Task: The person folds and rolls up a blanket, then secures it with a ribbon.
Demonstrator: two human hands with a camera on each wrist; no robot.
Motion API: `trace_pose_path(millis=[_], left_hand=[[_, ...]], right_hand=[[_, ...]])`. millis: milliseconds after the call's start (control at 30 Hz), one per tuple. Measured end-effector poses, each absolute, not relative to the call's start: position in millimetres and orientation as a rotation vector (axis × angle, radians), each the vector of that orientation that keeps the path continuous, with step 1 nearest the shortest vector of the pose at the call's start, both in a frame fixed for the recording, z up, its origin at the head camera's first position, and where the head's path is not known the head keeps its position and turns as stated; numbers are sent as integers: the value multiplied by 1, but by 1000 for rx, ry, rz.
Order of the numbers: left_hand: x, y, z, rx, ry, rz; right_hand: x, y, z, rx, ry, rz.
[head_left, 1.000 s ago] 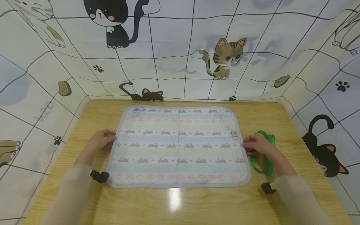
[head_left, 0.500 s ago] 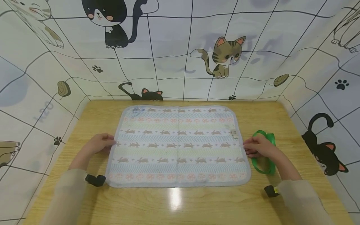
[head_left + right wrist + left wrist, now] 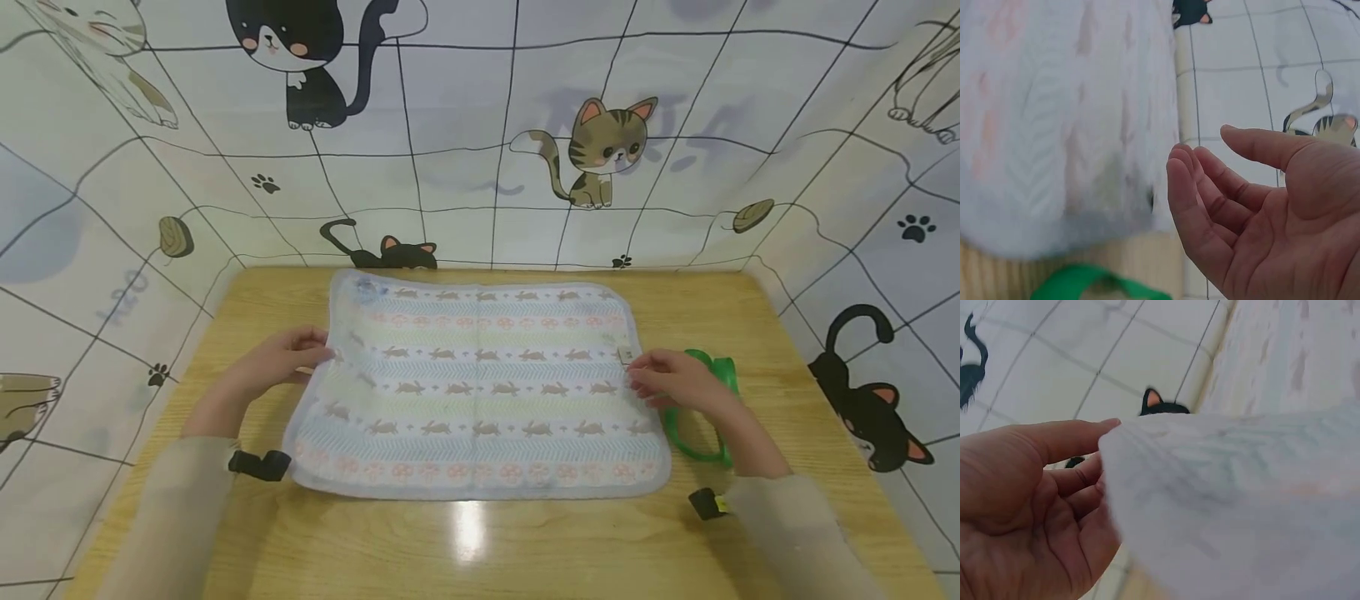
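A pale cloth printed with brown rabbits, mushrooms and zigzag bands is spread over the wooden table. At its left edge my left hand pinches the fabric between thumb and fingers, and that side is raised and curved. The left wrist view shows the thumb on top of the raised cloth edge and the fingers partly hidden behind it. My right hand hovers over the right edge, beside a small white tag. In the right wrist view its thumb and fingers are apart, holding nothing.
Loops of a green band lie on the table right of the cloth, partly covered by the right hand and forearm. Walls printed with cats surround the wooden table at the back and sides. Dark wrist cameras sit by both sleeves.
The left hand has moved right and up, lifting the cloth's left edge, which lay flat before. The right hand has shifted left over the right edge.
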State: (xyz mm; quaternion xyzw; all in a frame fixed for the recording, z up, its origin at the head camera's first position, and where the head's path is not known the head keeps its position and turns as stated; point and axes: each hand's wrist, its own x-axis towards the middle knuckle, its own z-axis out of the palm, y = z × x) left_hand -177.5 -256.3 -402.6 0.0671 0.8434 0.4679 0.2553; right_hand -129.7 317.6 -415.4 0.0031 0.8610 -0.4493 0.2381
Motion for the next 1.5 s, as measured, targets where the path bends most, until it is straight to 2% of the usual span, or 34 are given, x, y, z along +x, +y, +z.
trace_pose_path(millis=[233, 600, 867, 1000, 1133, 1300, 1500], left_hand=[[-176, -205, -383, 291, 2292, 1271], [-170, -140, -385, 372, 2162, 1342], [-161, -110, -395, 477, 2068, 1337], [-157, -112, -390, 534, 1989, 1257], [-163, -129, -369, 581, 1983, 1202], [-189, -144, -352, 602, 2105, 1279], [-224, -133, -367, 581, 2407, 1125]], right_hand=[[-137, 271, -408, -158, 2322, -1273], [-148, 174, -407, -397, 2093, -1368], [-155, 108, -409, -197, 1864, -1581], [-157, 96, -417, -102, 1912, -1617], [-158, 94, -421, -102, 1968, -1653], [-153, 100, -421, -124, 2008, -1681], [-147, 107, -427, -99, 1984, -1678]])
